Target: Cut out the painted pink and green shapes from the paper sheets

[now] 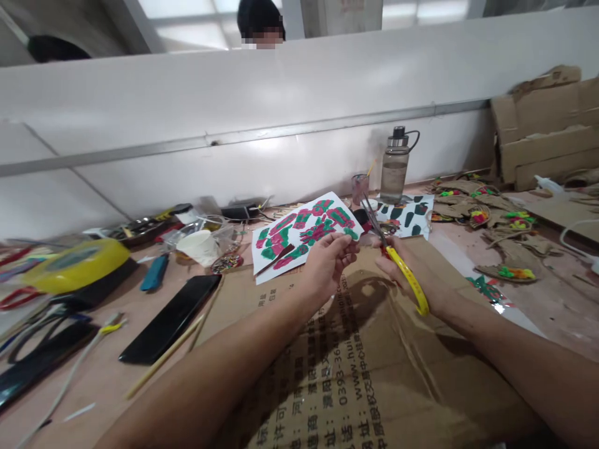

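Above the cardboard sheet (299,374), my left hand (330,262) pinches the near right corner of a white paper sheet (259,245) painted with pink and green shapes. The paper is raised and tilted, with a narrow slit or dark strip showing at its lower left. My right hand (412,265) is closed around a pair of scissors (406,274) with yellow handles. Their metal blades point up and away, just right of the paper's right corner. Some fingers of my right hand are hidden behind the handle.
A water bottle (394,168) stands at the back, beside a cup (360,188) with a brush. Cardboard pieces with bright decorations (515,272) lie to the right. A black phone (173,318), wooden stick (163,357) and yellow tape roll (77,265) are left. A person (259,25) is beyond the partition.
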{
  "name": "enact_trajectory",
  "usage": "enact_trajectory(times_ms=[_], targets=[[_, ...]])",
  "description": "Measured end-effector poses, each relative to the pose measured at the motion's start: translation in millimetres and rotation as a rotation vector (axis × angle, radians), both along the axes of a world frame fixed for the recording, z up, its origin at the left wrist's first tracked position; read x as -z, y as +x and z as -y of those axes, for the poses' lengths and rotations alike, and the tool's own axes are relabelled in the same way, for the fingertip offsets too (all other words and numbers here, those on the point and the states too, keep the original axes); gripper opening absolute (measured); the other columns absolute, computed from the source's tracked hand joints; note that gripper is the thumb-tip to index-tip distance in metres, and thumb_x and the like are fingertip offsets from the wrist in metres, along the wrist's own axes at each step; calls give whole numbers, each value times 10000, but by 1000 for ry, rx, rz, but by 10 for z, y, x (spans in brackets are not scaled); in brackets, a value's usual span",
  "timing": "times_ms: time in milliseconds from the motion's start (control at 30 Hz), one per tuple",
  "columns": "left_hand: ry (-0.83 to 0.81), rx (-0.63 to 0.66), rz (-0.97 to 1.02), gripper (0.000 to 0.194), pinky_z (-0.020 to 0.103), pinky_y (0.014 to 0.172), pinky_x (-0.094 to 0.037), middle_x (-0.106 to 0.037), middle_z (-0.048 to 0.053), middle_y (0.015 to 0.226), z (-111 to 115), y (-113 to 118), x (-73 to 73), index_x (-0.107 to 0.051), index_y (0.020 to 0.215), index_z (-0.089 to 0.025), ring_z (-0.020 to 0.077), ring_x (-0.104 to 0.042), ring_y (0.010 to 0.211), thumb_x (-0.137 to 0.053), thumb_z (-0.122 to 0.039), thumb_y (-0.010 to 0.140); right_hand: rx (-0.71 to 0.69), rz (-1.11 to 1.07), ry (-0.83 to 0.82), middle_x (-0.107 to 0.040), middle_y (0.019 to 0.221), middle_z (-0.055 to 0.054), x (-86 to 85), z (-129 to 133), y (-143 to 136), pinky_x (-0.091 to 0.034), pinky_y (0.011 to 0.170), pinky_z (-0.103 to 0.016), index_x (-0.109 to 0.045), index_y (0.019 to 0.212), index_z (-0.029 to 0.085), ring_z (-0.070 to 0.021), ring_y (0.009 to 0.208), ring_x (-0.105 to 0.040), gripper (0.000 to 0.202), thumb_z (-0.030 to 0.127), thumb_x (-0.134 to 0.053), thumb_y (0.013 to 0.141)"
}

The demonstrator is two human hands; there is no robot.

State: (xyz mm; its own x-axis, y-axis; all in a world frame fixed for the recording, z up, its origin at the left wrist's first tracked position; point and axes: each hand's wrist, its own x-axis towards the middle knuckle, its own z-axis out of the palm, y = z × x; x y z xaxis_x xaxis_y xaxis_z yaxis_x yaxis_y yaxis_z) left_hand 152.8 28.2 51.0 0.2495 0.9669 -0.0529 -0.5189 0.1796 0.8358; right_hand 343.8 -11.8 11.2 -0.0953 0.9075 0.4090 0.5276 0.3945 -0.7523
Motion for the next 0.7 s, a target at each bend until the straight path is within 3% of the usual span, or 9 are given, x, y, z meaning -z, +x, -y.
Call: enact_trajectory(times_ms=[167,367,533,700], targets=[[33,-28,18,287,242,634,-520,-682,2,691,-12,-49,-94,-638,701,-177,115,-646,638,-904,-214,604,-37,57,-58,-771,1141,-105,-132,113,-87,-577,975,-468,-725,1130,249,-319,1054,-721,319,489,-668,928],[53,-30,16,288,252,644,-512,-689,15,706,4,-56,-110,-632,700,-173,112,-634,632,-897,-228,601,-88,-47,-161,-747,901,-61,-264,187,-135,-545,728,-354,-750,1025,245,-258,834,-683,328,545,-660,925],[45,-10,-10,286,282,697,-530,-698,31,725,39,-46,-127,-640,693,-169,127,-651,659,-903,-235,601,-106,-133,-150,-736,881,-54,-175,166,-122,-478,628,-328,-789,1060,255,-232,736,-625,336,545,-723,904],[56,1,-5,284,314,741,-552,-688,31,727,76,-49,-156,-636,698,-166,143,-669,677,-899,-235,617,-110,-164,-208,-630,695,-13,-72,146,-112,-417,558,-292,-794,1091,277,-214,669,-585,292,508,-731,924]])
